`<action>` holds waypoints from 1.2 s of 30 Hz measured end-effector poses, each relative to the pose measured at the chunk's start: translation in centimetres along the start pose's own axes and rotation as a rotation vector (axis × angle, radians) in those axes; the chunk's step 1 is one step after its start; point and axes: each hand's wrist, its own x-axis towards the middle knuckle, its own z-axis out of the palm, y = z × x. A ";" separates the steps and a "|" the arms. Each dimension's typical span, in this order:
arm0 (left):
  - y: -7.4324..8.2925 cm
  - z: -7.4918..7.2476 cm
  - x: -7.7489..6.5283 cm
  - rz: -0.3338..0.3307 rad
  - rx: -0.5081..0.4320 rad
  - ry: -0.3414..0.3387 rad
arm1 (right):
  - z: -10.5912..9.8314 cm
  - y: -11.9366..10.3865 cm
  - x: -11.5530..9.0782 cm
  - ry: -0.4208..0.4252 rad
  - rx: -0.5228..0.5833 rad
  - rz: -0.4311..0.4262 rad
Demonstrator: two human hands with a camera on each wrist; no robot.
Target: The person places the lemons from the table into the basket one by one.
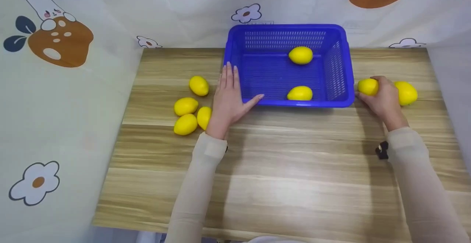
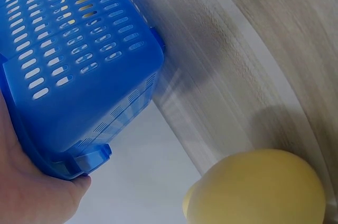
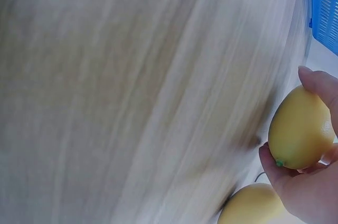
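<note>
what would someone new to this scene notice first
The blue basket stands out first, at the far edge of the table, with two lemons inside. Next, the left hand rests on its left rim, while the right hand grips another lemon just right of it. Four lemons lie left of the basket.

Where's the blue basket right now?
In the head view, the blue basket stands far back on the table, the left hand against its left side, the right hand just right of it.
</note>
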 end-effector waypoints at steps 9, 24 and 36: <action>0.1 -0.1 0.1 -0.002 0.010 -0.016 | -0.4 -0.2 -0.2 0.001 0.002 -0.009; 0.0 0.0 0.1 0.000 0.020 -0.011 | -1.0 -1.2 -1.0 0.031 0.032 -0.036; 0.0 0.0 0.1 -0.002 0.015 -0.014 | -1.6 -1.7 -1.5 0.041 0.034 -0.043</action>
